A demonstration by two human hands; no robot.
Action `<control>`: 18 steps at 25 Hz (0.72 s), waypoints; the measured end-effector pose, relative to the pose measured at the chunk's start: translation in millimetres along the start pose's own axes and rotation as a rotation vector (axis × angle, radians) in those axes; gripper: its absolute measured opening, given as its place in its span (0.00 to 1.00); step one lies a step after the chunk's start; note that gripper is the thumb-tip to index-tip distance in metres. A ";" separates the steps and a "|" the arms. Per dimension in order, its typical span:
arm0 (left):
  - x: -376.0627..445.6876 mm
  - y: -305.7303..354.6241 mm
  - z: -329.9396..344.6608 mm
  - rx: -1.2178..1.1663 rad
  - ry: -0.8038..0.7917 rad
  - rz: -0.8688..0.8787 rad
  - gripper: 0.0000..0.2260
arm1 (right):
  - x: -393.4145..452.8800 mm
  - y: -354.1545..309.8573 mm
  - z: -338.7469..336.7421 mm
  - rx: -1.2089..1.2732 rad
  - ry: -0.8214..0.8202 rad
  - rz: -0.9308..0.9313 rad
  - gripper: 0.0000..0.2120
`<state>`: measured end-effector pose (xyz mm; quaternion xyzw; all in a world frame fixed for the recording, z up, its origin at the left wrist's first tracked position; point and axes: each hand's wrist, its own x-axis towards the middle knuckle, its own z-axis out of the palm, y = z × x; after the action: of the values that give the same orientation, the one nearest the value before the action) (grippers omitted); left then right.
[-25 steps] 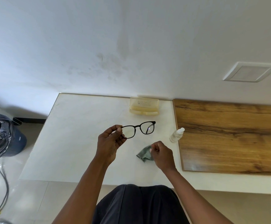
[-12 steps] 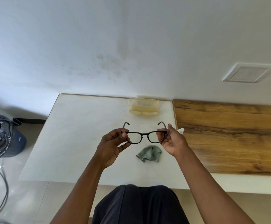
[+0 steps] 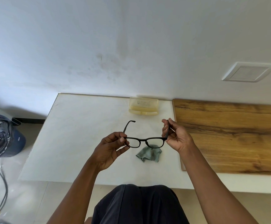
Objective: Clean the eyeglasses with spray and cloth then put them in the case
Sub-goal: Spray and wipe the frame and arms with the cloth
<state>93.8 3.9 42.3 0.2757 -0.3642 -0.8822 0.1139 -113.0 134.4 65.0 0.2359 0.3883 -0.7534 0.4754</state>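
I hold black-framed eyeglasses (image 3: 145, 140) in the air over the white table (image 3: 76, 135), temples unfolded and pointing away from me. My left hand (image 3: 110, 148) pinches the frame's left corner by the hinge. My right hand (image 3: 176, 135) grips the right corner and temple. A crumpled grey-green cloth (image 3: 149, 153) lies on the table just below the glasses. The pale yellow translucent case (image 3: 143, 105) stands open at the table's far edge by the wall. The spray bottle is hidden behind my right hand.
A wooden board (image 3: 231, 135) covers the table's right part. A dark bin with a black bag (image 3: 0, 136) stands on the floor at the left, with a cable (image 3: 4, 188) near it. The white wall (image 3: 131, 46) rises behind the table.
My right hand left the cloth on the table and took the glasses' right side. The temples unfolded, and the glasses now face me level, held by both hands.
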 end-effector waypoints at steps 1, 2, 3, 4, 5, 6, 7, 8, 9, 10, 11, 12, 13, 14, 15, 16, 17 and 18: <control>-0.2 -0.8 -1.1 -0.011 0.011 0.002 0.21 | -2.7 -0.8 2.7 0.002 -0.012 0.001 0.08; -0.5 -2.0 -2.2 -0.026 0.026 0.006 0.21 | -5.8 -1.5 5.5 0.002 -0.020 0.001 0.06; 0.1 -4.0 -3.5 -0.045 0.043 0.010 0.19 | -9.5 -1.9 8.2 0.001 -0.023 -0.004 0.05; 0.2 -5.5 -3.2 -0.070 0.067 0.011 0.15 | -13.8 -1.6 11.0 -0.003 -0.027 -0.012 0.04; 0.7 -8.0 -2.7 -0.095 0.102 0.018 0.10 | -18.1 -0.9 13.6 -0.014 -0.033 -0.022 0.04; 0.9 -10.4 -0.9 -0.118 0.147 0.024 0.06 | -22.4 -0.5 16.4 -0.037 -0.042 -0.032 0.05; 2.3 -13.7 -0.2 -0.124 0.189 0.022 0.07 | -26.1 -0.2 19.0 -0.074 -0.051 -0.044 0.06; 3.3 -16.4 1.3 -0.121 0.215 0.012 0.09 | -29.9 0.0 21.9 -0.123 -0.062 -0.060 0.06; 4.1 -18.7 2.4 -0.105 0.235 0.003 0.10 | -32.9 0.3 24.9 -0.179 -0.076 -0.081 0.06; 4.9 -20.4 4.0 -0.084 0.249 -0.009 0.10 | -35.7 0.6 28.3 -0.233 -0.093 -0.106 0.06; 6.1 -22.1 5.7 -0.055 0.268 -0.020 0.09 | -37.8 1.1 31.6 -0.286 -0.110 -0.137 0.07; 7.8 -23.2 8.1 -0.021 0.298 -0.035 0.09 | -40.2 2.3 35.0 -0.339 -0.128 -0.175 0.07; 9.6 -24.1 11.0 0.015 0.337 -0.048 0.08 | -42.3 4.0 37.8 -0.398 -0.145 -0.221 0.07; 11.4 -24.9 14.6 0.041 0.374 -0.057 0.07 | -44.2 6.4 40.0 -0.465 -0.161 -0.273 0.07; 13.0 -25.9 18.4 0.057 0.401 -0.059 0.07 | -45.4 9.5 41.3 -0.537 -0.170 -0.329 0.07; 14.2 -26.3 22.4 0.069 0.418 -0.056 0.07 | -45.9 13.0 41.7 -0.612 -0.173 -0.386 0.07; 15.0 -26.2 26.7 0.083 0.422 -0.043 0.07 | -44.9 16.5 40.8 -0.683 -0.170 -0.442 0.07; 15.5 -25.6 31.4 0.102 0.416 -0.021 0.07 | -42.9 19.9 39.4 -0.750 -0.161 -0.501 0.07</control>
<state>63.2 34.0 36.2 0.4613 -0.3740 -0.7878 0.1632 -75.8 120.5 112.1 -0.1130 0.6410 -0.6685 0.3598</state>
